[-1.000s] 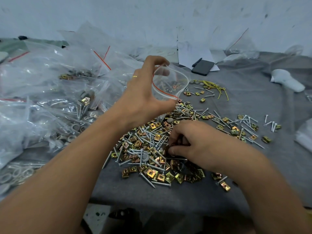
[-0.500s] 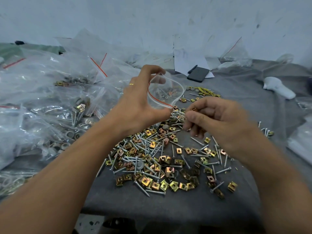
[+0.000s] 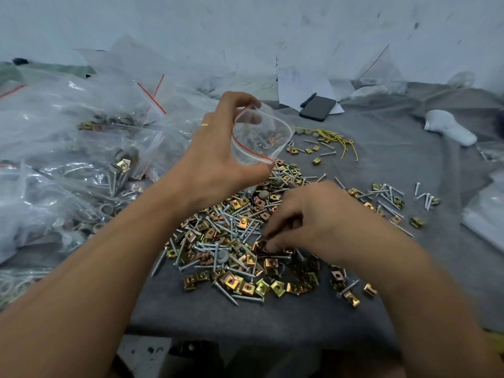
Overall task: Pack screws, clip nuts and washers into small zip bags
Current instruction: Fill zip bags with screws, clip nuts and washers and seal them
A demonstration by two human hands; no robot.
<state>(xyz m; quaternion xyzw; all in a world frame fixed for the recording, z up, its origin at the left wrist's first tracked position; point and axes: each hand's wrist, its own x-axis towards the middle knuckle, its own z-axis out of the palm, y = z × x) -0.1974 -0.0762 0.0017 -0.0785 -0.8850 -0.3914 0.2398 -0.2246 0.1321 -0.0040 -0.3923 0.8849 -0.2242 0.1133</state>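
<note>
My left hand (image 3: 218,156) holds a small clear zip bag (image 3: 263,137) with a red seal line, its mouth spread wide between thumb and fingers above the table. A few small parts lie inside it. Below, a heap of brass clip nuts, silver screws and grey washers (image 3: 231,241) covers the grey cloth. My right hand (image 3: 308,222) is down on the heap's right side, fingertips pinching a brass clip nut (image 3: 260,246).
Filled zip bags (image 3: 81,159) pile up on the left. A black phone (image 3: 317,108) on white paper lies at the back, yellow wire (image 3: 341,140) beside it. A white object (image 3: 447,126) sits far right. More screws and nuts (image 3: 387,195) are scattered right. The table edge runs near me.
My right hand, raised near the bag's mouth half a second ago, has come back down onto the heap and pinches a clip nut. The left hand keeps holding the bag wide.
</note>
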